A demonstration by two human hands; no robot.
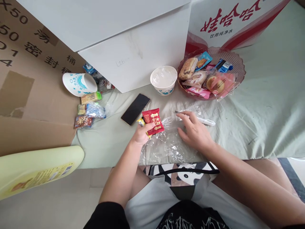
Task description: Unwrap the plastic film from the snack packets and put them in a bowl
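A red snack packet [154, 120] with gold characters is gripped in my left hand [141, 134], its thumb pressed on the front. Part of a yellow packet [141, 122] shows behind it in the same grip. My right hand [196, 132] hovers over or rests on a white-handled craft knife [207, 121], thumb and fingers apart. The knife's blade tip sticks out beyond the fingertips, and the middle of the knife is hidden under them. Crumpled clear plastic wrap [170, 148] lies spread beneath both hands.
Behind the hands stand a paper bowl [164, 78] lined with plastic and a pink fluted bowl [240, 81] of wrapped snacks. A black phone [135, 109] lies left. Beside a cardboard box [45, 95], a tipped paper bowl [79, 84] rests near small packets [90, 98]. White boxes [133, 54] rise behind.
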